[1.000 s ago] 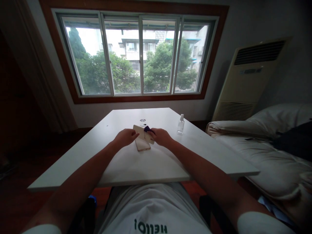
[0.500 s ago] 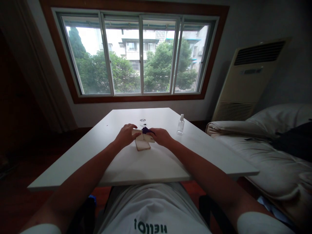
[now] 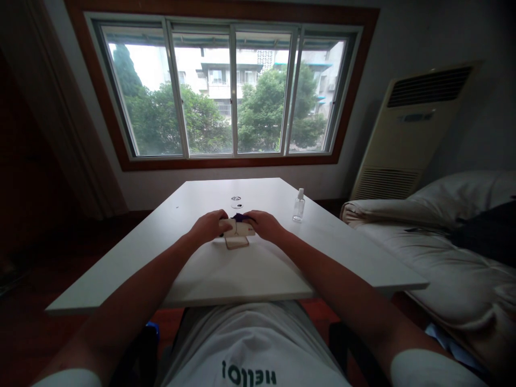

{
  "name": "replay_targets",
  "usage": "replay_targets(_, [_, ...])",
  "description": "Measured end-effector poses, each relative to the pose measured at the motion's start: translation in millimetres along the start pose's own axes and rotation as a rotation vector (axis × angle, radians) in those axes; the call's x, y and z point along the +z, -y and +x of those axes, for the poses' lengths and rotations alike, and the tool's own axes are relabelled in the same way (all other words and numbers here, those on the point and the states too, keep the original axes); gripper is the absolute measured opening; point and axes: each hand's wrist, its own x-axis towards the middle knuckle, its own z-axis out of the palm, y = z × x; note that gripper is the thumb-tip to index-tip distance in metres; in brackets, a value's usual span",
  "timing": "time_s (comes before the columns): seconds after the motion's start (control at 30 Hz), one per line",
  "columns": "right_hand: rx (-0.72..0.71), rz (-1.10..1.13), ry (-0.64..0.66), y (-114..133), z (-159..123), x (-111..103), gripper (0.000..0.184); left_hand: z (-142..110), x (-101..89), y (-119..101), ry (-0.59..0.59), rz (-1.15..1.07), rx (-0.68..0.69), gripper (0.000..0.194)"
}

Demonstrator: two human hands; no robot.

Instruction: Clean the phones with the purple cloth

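Note:
My left hand (image 3: 207, 226) is closed on the left end of a white phone (image 3: 242, 228), thumb on the side facing me. The phone is tilted up, and a small red mark shows near its right end. My right hand (image 3: 264, 223) is closed on a dark purple cloth (image 3: 239, 217) at the phone's top edge and right end; its fingertips are partly hidden. Beneath the phone, a clear phone case (image 3: 237, 245) with a brownish rim lies on the white table (image 3: 242, 274).
A clear spray bottle (image 3: 299, 207) with a white cap stands to the right on the table. Beyond my hands lie two small round items (image 3: 237, 205). A pale sofa (image 3: 439, 252) is at the right, and a window (image 3: 234, 91) is ahead.
My left hand has come down and closed onto the phone's left end. The phone has tilted more upright, and the cloth has lowered slightly along its top edge.

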Motion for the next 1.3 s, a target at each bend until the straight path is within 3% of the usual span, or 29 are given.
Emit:
replay_targets(0.3, [-0.015,0.089,-0.038,-11,2,3,0.028,-1,-3.0,-1,0.072,-0.005,-0.08,0.025])
replay_targets(0.47, [0.008,0.101,-0.174,-14,2,5,0.038,-4,0.7,-3,0.109,-0.068,-0.122,0.027])
replay_targets(0.73, [0.023,0.114,-0.275,-7,1,11,0.021,-5,1.9,-8,0.126,-0.065,-0.158,0.03])
replay_targets(1.03, [-0.192,0.144,-0.175,4,4,24,0.028,-6,6.0,-11,0.02,-0.034,-0.098,0.031])
replay_targets(1.3, [-0.366,0.061,-0.076,11,0,26,0.039,-4,15.4,-1,0.047,-0.233,-0.13,0.048])
